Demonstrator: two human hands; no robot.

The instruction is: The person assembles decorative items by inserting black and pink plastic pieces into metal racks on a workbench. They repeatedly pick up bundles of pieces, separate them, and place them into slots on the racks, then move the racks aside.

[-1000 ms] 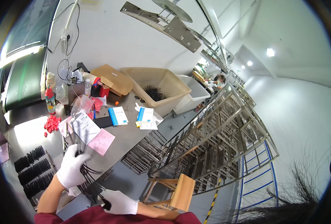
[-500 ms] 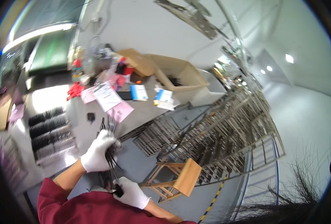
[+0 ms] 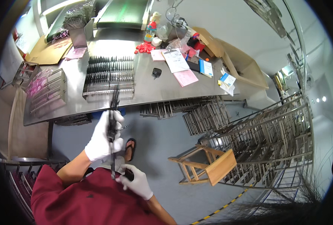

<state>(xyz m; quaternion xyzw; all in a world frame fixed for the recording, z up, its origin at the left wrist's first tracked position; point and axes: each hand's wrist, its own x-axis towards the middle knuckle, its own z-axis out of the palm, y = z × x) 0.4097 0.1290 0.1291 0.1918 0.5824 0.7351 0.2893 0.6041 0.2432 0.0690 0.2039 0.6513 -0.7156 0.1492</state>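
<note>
My left hand (image 3: 105, 137), in a white glove, is closed round a bundle of slim, dark, pointed metal pieces (image 3: 115, 101) that look like tweezers. The bundle stands nearly upright in front of my chest, its points toward the table. By its lower end, my gloved right hand (image 3: 137, 182) is curled round a small black object (image 3: 129, 174) whose kind I cannot make out. Whether the right fingertips touch the bundle is unclear. Beyond the left hand, a wire rack (image 3: 108, 88) on the metal table carries rows of similar dark pieces.
The steel table (image 3: 144, 92) bears a second rack (image 3: 50, 92), red bits (image 3: 144, 48), a black adapter-like thing (image 3: 156, 72), papers (image 3: 175, 61) and a beige tub (image 3: 245, 67). A wooden stool (image 3: 220, 167) and stacked metal racks (image 3: 267, 138) stand at the right.
My view has turned, so the table and racks sit farther right and more level. The bundle has swung more upright; both hands remain closed.
</note>
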